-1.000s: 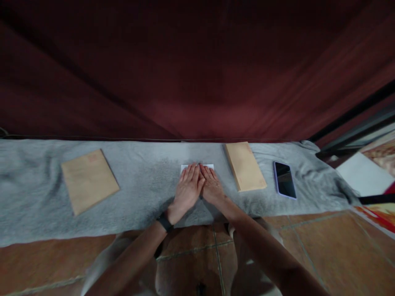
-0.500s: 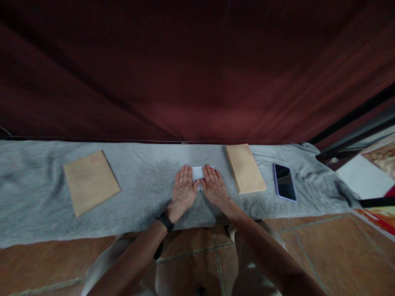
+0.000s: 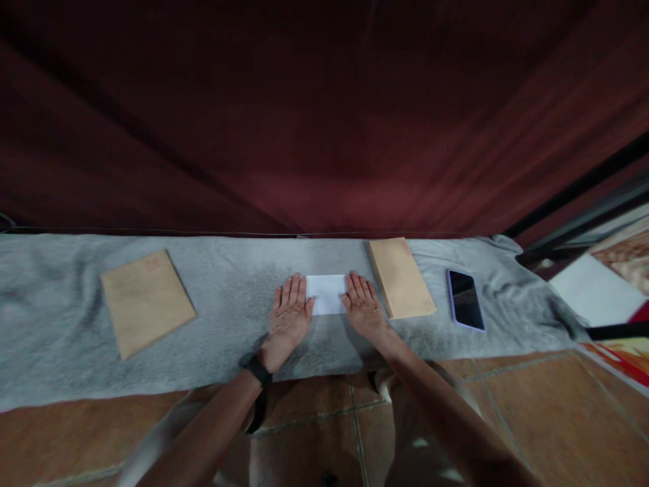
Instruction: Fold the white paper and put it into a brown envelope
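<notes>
A white piece of paper (image 3: 327, 293), perhaps folded, lies flat on the grey cloth (image 3: 233, 277) in front of me. My left hand (image 3: 291, 314) rests flat over its left end, fingers stretched forward. Over the right end my right hand (image 3: 364, 310) lies flat too, with the thumb pointing inward. The paper's middle shows between the two thumbs; its ends are partly hidden under the hands. Neither hand grips anything. Close to my right hand is a stack of brown envelopes (image 3: 403, 277).
More brown envelopes (image 3: 148, 303) lie at an angle on the left. A phone (image 3: 465, 299) with a purple edge is right of the stack. A dark red curtain (image 3: 324, 135) hangs behind the cloth. Below is a tiled floor (image 3: 547, 399); a white sheet (image 3: 598, 289) sits far right.
My hands have slid apart along the paper, left hand to the left and right hand to the right. More of the white paper now shows between them.
</notes>
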The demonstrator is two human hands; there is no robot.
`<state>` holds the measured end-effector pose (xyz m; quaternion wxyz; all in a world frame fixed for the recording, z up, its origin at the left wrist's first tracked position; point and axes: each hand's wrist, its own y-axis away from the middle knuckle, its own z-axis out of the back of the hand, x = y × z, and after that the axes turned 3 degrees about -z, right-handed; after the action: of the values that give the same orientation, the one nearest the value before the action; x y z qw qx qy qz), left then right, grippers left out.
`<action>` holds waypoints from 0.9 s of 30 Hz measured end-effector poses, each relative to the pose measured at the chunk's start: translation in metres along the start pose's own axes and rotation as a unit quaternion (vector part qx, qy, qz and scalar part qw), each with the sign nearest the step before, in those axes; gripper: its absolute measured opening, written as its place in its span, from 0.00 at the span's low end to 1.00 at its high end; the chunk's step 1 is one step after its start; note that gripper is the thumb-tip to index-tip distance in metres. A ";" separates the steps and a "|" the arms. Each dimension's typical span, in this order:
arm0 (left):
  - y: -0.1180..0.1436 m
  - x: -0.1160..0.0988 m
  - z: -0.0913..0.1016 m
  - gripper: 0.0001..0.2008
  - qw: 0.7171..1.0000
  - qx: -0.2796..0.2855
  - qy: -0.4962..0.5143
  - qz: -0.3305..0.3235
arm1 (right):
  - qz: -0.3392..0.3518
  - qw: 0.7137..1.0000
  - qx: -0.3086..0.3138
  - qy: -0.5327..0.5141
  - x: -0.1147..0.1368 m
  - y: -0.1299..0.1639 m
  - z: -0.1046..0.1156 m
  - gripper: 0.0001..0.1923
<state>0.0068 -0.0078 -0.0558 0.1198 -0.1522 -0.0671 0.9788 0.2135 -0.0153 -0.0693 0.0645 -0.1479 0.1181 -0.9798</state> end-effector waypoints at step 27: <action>0.011 0.016 0.011 0.30 0.999 -0.016 -0.038 0.008 | 0.145 0.987 0.065 -0.002 0.018 0.038 0.017 0.35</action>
<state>-0.0143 -0.0150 -0.0515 0.1066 -0.1175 -0.0863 0.9835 0.2053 -0.0580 -0.0581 0.2153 -0.1266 0.0741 -0.9655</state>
